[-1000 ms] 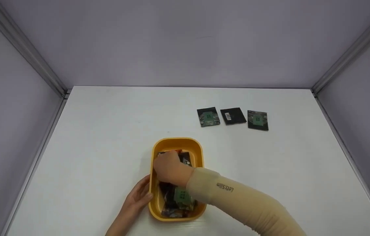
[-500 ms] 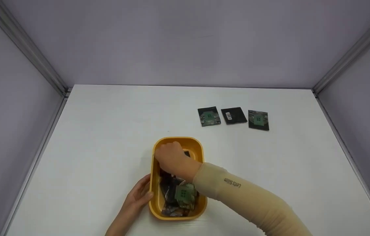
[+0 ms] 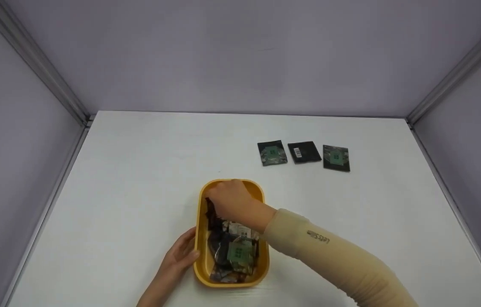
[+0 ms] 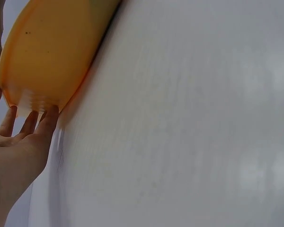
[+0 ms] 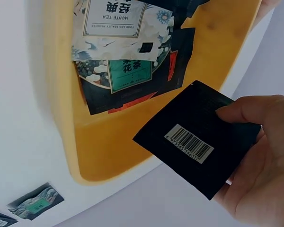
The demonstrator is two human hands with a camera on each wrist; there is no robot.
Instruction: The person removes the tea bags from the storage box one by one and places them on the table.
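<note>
My right hand is over the far end of a yellow plastic bin. In the right wrist view it pinches a black tea bag sachet between thumb and fingers, barcode side facing the camera. Inside the bin lie more sachets: a pale white tea sachet and a dark one with a green label. Another green-labelled sachet lies at the bin's near end. My left hand touches the bin's left wall, fingertips against the side and thumb up by the rim.
Beyond the bin, to the right, three flat sachets lie in a row on the white table: a green-labelled one, a black barcode-side one, and another green-labelled one. Grey panels enclose the table at back and sides.
My right hand has moved from the middle of the bin up to its far end and slightly right, baring more sachets at the near end. The left hand and bin stay put.
</note>
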